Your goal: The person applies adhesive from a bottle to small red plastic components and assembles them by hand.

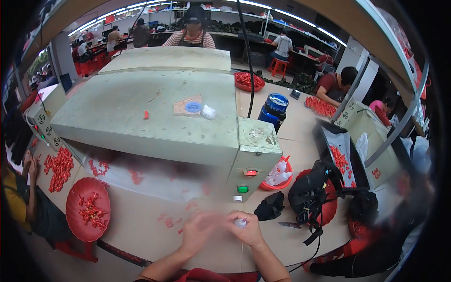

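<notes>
Near the front edge of the bench [136, 214], a small white bottle [241, 223] is grasped by the fingers of the right hand [251, 230]; its long axis is unclear. Just to its left, the left hand [197, 231] is held; whether its blurred fingers grasp anything cannot be told.

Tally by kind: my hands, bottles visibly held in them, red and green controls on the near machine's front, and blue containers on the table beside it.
Hands: 2, left hand and right hand
Held bottle: 1
Controls: 2, red control and green control
Blue container: 1
Total: 6
</notes>
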A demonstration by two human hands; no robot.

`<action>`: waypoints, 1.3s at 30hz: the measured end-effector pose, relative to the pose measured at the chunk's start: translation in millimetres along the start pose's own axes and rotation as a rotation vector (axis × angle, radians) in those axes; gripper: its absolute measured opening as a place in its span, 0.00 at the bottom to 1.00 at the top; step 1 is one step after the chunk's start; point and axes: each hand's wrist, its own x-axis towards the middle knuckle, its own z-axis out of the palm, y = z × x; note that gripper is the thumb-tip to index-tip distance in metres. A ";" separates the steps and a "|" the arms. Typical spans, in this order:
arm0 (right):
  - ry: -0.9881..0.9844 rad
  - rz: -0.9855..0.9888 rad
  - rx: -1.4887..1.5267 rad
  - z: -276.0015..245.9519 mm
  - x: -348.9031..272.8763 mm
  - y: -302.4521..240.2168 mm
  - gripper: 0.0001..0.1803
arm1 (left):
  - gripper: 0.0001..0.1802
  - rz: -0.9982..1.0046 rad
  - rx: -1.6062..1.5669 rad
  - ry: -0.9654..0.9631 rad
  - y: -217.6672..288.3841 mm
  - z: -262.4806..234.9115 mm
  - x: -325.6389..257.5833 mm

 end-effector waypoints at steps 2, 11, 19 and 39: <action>-0.018 0.028 0.019 -6.3 4.2 -2.0 0.04 | 0.15 0.002 0.024 0.042 -5.6 1.7 2.0; 0.042 0.194 0.167 -6.5 21.1 -5.8 0.04 | 0.15 0.060 0.070 0.096 14.1 1.8 20.6; 0.027 0.173 0.096 -5.9 17.6 21.0 0.06 | 0.15 -0.007 0.045 0.089 -0.6 1.0 10.7; -0.009 0.130 0.086 -5.3 18.7 14.0 0.06 | 0.15 0.053 0.220 0.029 -1.6 -6.6 9.1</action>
